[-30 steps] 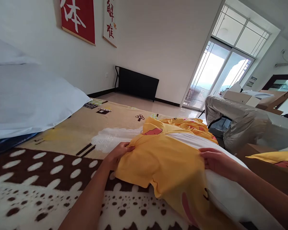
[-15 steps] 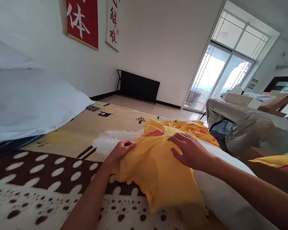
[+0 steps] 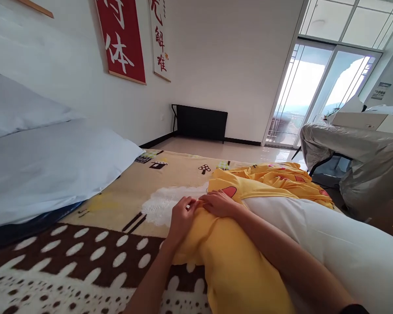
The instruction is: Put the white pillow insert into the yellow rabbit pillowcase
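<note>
A yellow pillowcase (image 3: 236,266) with red cartoon prints lies part way over a white pillow (image 3: 327,244) on the patterned blanket (image 3: 85,244). My left hand (image 3: 182,217) grips the yellow fabric at its left edge, fingers closed. My right hand (image 3: 220,203) lies right beside it, touching it, fingers curled on the same edge of the pillowcase. More of the yellow cloth is bunched beyond the pillow (image 3: 281,176).
White pillows (image 3: 46,161) are stacked at the left. Red and white wall scrolls (image 3: 122,41) hang above. A black radiator (image 3: 201,123) stands by the far wall. Glass doors (image 3: 314,91) are at the back right. A grey covered piece of furniture (image 3: 363,152) sits on the right.
My right hand has crossed from the pillow's right side to the left edge, meeting my left hand. The view has shifted up and to the right.
</note>
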### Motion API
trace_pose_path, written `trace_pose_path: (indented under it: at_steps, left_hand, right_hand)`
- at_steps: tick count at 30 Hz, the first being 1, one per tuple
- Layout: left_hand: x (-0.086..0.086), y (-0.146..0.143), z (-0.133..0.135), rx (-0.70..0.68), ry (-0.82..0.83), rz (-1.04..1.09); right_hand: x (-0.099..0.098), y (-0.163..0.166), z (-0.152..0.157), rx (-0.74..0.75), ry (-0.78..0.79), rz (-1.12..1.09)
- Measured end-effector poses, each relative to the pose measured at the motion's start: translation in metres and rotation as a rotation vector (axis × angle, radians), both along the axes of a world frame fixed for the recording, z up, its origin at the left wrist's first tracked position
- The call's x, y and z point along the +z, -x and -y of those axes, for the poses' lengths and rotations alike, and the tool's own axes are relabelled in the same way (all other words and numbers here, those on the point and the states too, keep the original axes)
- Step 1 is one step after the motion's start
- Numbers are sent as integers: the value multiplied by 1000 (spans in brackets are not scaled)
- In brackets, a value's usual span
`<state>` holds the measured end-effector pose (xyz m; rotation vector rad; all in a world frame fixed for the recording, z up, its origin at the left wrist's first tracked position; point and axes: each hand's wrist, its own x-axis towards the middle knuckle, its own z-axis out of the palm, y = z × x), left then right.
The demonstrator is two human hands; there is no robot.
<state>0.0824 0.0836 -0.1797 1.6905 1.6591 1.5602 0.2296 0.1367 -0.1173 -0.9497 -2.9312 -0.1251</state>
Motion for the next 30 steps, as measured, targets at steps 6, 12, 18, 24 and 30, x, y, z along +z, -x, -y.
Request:
trace_pose_path:
  at_steps: [6,12,18,24,30]
  left_hand:
    - [18,-1,5,-111,73,-153]
    - [27,34,11,-104,415,120]
    - [17,49,25,-503,770,571]
    - [10,32,19,-575,810,543]
    - [9,31,12,-518,829,603]
  right_hand:
    - [-15,-3,-5,-6,-23,-197]
    - [-17,0,-10,-242,-4,-376]
    - [-18,2,-10,-320,16,-421]
    - [-17,2,-7,-314,37,-429]
    - [-14,2,-7,-330,51,-474]
